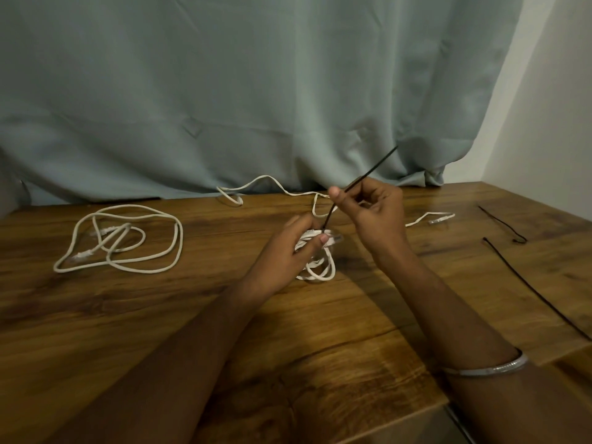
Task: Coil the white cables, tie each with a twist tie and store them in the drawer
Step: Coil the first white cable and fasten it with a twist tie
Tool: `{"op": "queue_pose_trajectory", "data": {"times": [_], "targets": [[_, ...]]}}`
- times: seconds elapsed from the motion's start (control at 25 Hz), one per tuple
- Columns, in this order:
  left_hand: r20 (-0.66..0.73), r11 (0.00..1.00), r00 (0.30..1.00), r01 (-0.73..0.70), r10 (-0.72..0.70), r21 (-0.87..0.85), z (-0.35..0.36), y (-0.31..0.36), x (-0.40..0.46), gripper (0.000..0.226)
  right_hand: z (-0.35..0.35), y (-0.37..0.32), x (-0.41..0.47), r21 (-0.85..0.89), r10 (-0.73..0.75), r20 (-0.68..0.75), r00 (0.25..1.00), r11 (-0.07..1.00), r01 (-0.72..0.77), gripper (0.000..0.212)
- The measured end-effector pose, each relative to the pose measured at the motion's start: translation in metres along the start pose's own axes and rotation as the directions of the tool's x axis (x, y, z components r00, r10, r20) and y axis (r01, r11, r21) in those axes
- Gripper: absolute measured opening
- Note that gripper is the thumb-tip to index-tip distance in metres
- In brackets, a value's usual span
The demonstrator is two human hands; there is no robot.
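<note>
Left hand: our left hand [290, 248] curls round a small coiled white cable [317, 267], thumb over the top of the bundle, loops hanging below the fingers onto the counter [192, 315].
Right hand: our right hand [368, 206] pinches a black twist tie [358, 182] between thumb and fingers, just above and beyond the left hand.
Twist tie, axis: it runs straight on a slant, lower end down at the coil beside the left thumb, upper end pointing up and away to the right, past the right hand toward the curtain [256, 91].
Loose cable, left: we see a second white cable [118, 241] lying in wide untidy loops flat on the counter, well to the left of the left hand, both plugs inside the loops.
Trailing cable: a third white cable [266, 184] snakes along the back edge behind both hands; its plug end lies to the right of the right hand.
Spare ties: two more black ties [503, 224] lie well right of the right hand, both slanting from far-left to near-right.
Wrist: a silver bangle [490, 368] sits on our right forearm.
</note>
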State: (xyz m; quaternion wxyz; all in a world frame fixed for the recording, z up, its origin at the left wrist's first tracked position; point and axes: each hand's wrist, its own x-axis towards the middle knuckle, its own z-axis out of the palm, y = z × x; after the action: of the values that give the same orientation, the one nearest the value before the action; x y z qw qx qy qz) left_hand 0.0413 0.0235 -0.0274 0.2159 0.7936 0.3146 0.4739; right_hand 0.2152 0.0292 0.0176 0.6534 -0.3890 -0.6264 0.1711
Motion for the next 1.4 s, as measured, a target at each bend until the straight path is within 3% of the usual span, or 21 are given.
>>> {"op": "queue_pose_trajectory", "data": {"times": [0.16, 0.28, 0.4, 0.48, 0.76, 0.92, 1.12, 1.32, 1.4], "targets": [[0.051, 0.997, 0.997, 0.058, -0.055, -0.044, 0.002, 0.001, -0.002, 0.006, 0.004, 0.003, -0.003, 0.067, 0.005, -0.044, 0.999, 0.998, -0.002, 0.033], [-0.08, 0.998, 0.995, 0.059, -0.058, 0.017, -0.001, -0.005, -0.003, 0.014, 0.009, 0.008, -0.004, 0.135, 0.103, 0.043, 0.994, 0.985, -0.108, 0.032], [-0.166, 0.992, 0.982, 0.075, -0.092, -0.106, -0.003, -0.002, -0.004, 0.026, 0.011, 0.008, -0.005, 0.117, 0.118, 0.154, 0.981, 0.984, -0.137, 0.026], [-0.19, 0.984, 0.975, 0.086, -0.116, -0.159, -0.005, -0.003, -0.002, 0.021, 0.01, 0.004, -0.006, 0.075, 0.09, 0.245, 0.965, 0.991, -0.112, 0.007], [-0.194, 0.986, 0.975, 0.085, -0.112, -0.142, -0.006, 0.0, -0.002, 0.014, 0.004, 0.007, -0.004, -0.145, -0.018, 0.33, 0.944, 0.987, 0.069, 0.002], [-0.187, 0.997, 0.981, 0.029, -0.042, -0.069, -0.005, 0.002, 0.002, 0.006, 0.007, 0.01, -0.006, -0.114, -0.058, 0.295, 0.954, 0.989, 0.095, 0.01], [-0.166, 0.991, 0.986, 0.005, -0.028, -0.136, -0.001, 0.011, 0.005, 0.012, 0.012, 0.01, -0.007, 0.051, -0.005, 0.142, 0.99, 0.999, -0.002, 0.013], [-0.122, 0.983, 0.992, 0.001, -0.024, -0.182, 0.003, 0.015, 0.002, 0.01, 0.012, 0.007, -0.007, 0.066, 0.024, 0.024, 0.999, 0.998, -0.026, 0.013], [-0.073, 0.969, 0.993, 0.069, -0.089, -0.237, -0.001, 0.011, -0.003, 0.029, 0.016, 0.005, -0.009, 0.062, 0.054, 0.048, 0.997, 0.996, -0.057, 0.015]]}}
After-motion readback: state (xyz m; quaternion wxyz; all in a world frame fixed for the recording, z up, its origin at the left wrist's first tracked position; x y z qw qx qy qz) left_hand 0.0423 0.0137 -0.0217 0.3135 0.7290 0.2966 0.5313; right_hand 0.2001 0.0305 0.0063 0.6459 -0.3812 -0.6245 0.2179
